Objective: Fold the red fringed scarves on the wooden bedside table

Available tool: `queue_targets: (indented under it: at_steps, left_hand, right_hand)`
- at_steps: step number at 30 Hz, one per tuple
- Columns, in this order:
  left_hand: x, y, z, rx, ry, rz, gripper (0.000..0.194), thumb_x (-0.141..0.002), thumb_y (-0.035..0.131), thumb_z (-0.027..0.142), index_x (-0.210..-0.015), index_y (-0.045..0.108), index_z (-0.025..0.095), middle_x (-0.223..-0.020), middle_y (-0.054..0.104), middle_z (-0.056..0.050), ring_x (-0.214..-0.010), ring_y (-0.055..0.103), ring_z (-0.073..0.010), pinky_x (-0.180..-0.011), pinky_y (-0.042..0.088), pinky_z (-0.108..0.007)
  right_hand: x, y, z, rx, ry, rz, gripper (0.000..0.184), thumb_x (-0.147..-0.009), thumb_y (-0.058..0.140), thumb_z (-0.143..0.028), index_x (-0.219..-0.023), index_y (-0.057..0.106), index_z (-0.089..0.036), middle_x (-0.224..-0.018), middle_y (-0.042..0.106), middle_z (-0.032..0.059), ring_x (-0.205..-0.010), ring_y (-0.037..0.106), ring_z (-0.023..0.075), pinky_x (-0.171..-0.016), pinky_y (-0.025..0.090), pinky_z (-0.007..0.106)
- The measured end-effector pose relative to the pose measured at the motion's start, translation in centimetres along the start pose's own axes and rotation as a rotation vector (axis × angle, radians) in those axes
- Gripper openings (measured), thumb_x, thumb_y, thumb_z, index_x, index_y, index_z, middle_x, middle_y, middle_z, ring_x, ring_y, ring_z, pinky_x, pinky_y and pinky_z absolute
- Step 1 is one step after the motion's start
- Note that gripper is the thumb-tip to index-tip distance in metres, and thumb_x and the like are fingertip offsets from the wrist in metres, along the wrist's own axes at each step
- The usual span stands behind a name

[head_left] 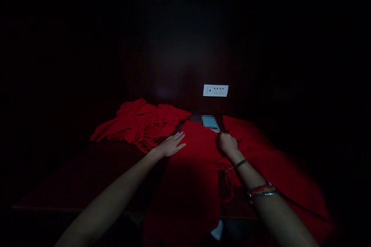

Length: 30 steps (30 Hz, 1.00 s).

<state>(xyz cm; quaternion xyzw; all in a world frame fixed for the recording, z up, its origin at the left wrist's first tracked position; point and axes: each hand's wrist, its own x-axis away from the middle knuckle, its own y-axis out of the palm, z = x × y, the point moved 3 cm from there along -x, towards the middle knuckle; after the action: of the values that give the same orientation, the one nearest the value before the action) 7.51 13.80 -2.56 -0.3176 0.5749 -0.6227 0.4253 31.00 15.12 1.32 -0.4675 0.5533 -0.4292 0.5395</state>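
A red scarf [193, 185] lies lengthwise before me and hangs over the table's near edge. My left hand [173, 145] rests flat on its left side, fingers stretched out, a ring on one finger. At the scarf's upper right corner, my right hand [227, 142] is closed, its fingers curled on the red cloth. Fringe [230, 173] shows below that wrist. A crumpled red scarf with tassels [139, 121] is heaped to the left. More red cloth [269, 166] spreads along the right, beneath and beyond my right forearm.
A phone-like flat object with a light blue face [209, 122], partly blurred out, lies behind the scarf. A white socket plate [215, 90] is on the dark wall. The dark table [72, 177] ends at a near edge. Something white [217, 230] shows below it.
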Motion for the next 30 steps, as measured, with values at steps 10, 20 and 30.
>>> queue_targets:
  at_steps: [10,20,30]
  left_hand:
    - [-0.1,-0.2,0.1,-0.003,-0.024,0.014,0.066,-0.078,0.018,0.057,-0.130,0.008,0.018,-0.135,0.004,-0.006,-0.122,0.003,-0.0200,-0.097,0.012,-0.032]
    - [-0.2,0.1,0.0,0.009,0.001,-0.107,0.060,-0.079,0.014,0.056,-0.129,0.012,0.022,-0.135,0.008,-0.003,-0.122,0.003,-0.0179,-0.097,0.010,-0.038]
    - [-2.0,-0.7,3.3,-0.083,0.010,0.041,0.050,-0.084,0.017,0.035,-0.127,0.019,0.012,-0.134,0.012,-0.007,-0.122,0.006,-0.0164,-0.097,0.012,-0.033]
  right_hand:
    - [0.2,-0.3,0.8,0.041,-0.018,-0.011,0.035,-0.077,0.028,-0.013,-0.105,0.048,-0.014,-0.100,0.052,0.0159,-0.090,0.050,0.0237,-0.070,0.038,0.035]
    - [1.1,2.7,-3.6,-0.084,-0.443,-0.408,0.069,-0.071,0.012,-0.066,-0.129,0.008,-0.029,-0.136,0.003,0.0015,-0.121,0.001,0.0289,-0.093,0.007,0.050]
    - [1.0,2.9,-3.3,-0.079,-0.431,-0.484,0.076,-0.065,0.012,-0.070,-0.129,0.004,-0.029,-0.136,-0.004,-0.0003,-0.121,-0.007,0.0258,-0.095,0.000,0.046]
